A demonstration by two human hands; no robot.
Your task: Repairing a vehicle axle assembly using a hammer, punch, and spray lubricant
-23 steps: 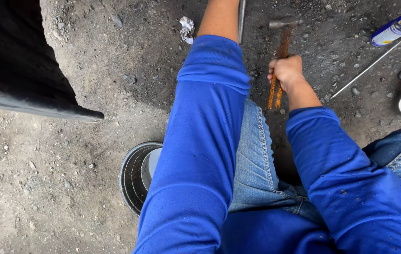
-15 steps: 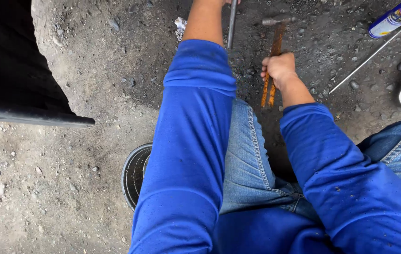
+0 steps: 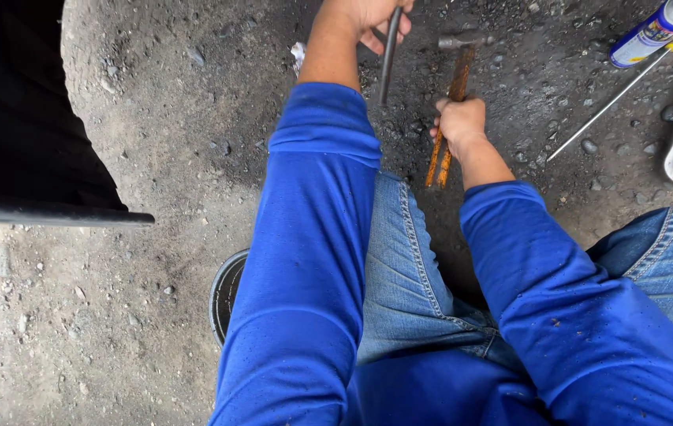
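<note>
Gravel floor [image 3: 115,315], dark and oily, lies under a crouching person in blue sleeves and jeans. Their right hand [image 3: 459,122] is wrapped tight round the rusty handle of a hammer [image 3: 456,75], its head resting near the top edge. Their left hand [image 3: 368,17], partly cut off by the frame, seems closed round a dark metal rod [image 3: 388,55] standing nearly upright just beside the hammer. 1 spray can [image 3: 656,30] lies well apart at the upper right.
</note>
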